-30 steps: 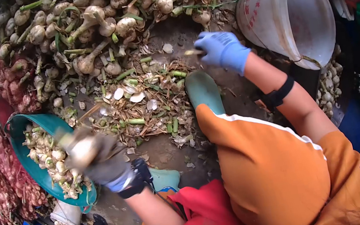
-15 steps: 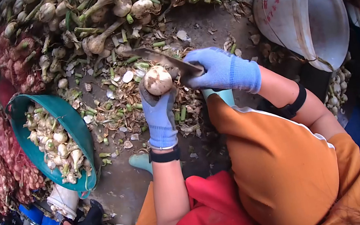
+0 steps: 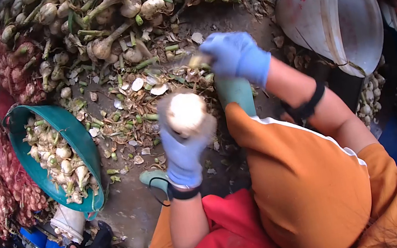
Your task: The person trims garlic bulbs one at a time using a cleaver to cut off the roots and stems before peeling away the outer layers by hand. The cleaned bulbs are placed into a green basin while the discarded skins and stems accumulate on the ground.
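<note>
Dirt floor strewn with trimmings [image 3: 144,106], garlic heap [image 3: 103,14] beyond. Left hand [image 3: 181,147] grips a bulb [image 3: 186,114] just right of the green basin [image 3: 61,127]; right hand [image 3: 234,56] past the bulb, curled, contents unclear.

Matt knitted cloth glove on left hand [image 3: 182,150], papery-skinned garlic bulb [image 3: 186,114], smooth plastic bucket [image 3: 332,19].

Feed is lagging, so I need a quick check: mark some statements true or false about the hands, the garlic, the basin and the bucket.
1. The left hand grips a garlic bulb. True.
2. The green basin is empty. False: it holds trimmed garlic.
3. The white bucket lies tipped on its side. True.
4. Both hands are bare. False: the left hand and the right hand wear blue gloves.
</note>
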